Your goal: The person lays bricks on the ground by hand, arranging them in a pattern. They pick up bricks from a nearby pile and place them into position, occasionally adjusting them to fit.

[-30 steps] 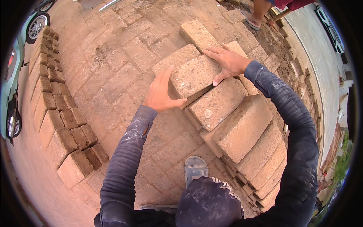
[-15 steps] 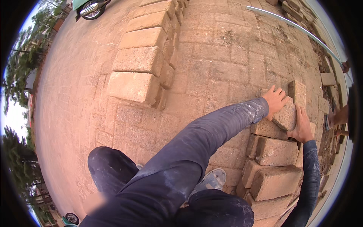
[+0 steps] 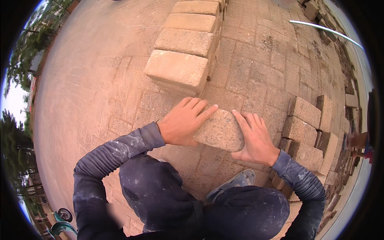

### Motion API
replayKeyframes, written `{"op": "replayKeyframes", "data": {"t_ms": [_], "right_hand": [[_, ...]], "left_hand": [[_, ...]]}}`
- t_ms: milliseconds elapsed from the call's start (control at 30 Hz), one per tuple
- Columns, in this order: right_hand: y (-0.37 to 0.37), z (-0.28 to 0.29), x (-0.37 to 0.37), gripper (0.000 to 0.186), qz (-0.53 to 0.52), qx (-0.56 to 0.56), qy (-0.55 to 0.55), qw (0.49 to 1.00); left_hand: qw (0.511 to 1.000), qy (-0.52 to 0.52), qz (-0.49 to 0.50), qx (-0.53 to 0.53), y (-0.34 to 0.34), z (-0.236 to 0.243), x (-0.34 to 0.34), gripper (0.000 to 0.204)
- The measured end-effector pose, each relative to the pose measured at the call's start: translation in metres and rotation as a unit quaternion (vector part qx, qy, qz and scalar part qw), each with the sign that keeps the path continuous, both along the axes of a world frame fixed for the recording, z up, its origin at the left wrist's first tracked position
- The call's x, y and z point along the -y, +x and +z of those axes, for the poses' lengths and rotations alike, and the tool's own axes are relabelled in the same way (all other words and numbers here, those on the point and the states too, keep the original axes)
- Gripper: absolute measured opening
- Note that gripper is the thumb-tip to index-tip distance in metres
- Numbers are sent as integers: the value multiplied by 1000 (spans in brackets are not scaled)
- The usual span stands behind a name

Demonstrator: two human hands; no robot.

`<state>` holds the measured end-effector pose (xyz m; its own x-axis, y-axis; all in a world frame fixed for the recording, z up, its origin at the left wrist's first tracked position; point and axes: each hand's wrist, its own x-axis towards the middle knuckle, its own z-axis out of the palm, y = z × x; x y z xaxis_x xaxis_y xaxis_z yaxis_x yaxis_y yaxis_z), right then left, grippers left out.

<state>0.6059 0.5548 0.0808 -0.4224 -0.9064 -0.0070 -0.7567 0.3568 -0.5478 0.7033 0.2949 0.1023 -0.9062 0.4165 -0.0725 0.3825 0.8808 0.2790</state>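
Note:
My left hand (image 3: 184, 122) and my right hand (image 3: 254, 138) grip a speckled tan paver block (image 3: 220, 130) from either side, in front of my bent knees. The block is held low over the paving. Beyond it stands a long stack of similar blocks (image 3: 178, 66), reaching away to the top of the view. To my right sits a looser pile of blocks (image 3: 302, 130), several tiers of it showing beside my right forearm.
Brick paving (image 3: 264, 68) surrounds me. At upper right a thin white strip (image 3: 328, 30) lies near an edge of loose blocks (image 3: 351, 100). A person's leg (image 3: 356, 140) shows at far right. A green motor scooter (image 3: 62, 224) is at lower left, trees (image 3: 16, 140) far left.
I have turned from the right-hand pile toward the long stack. The block gripped in both hands has moved leftward, off that pile, to in front of my knees.

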Motion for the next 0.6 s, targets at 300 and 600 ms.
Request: {"op": "replayKeyframes", "data": {"t_ms": [300, 600], "right_hand": [[81, -110, 139, 102, -33, -45, -100, 993], [98, -174, 162, 79, -210, 142, -22, 967]], "left_hand": [[988, -66, 135, 33, 98, -83, 125, 118], [885, 118, 446, -56, 104, -208, 147, 134]]}}
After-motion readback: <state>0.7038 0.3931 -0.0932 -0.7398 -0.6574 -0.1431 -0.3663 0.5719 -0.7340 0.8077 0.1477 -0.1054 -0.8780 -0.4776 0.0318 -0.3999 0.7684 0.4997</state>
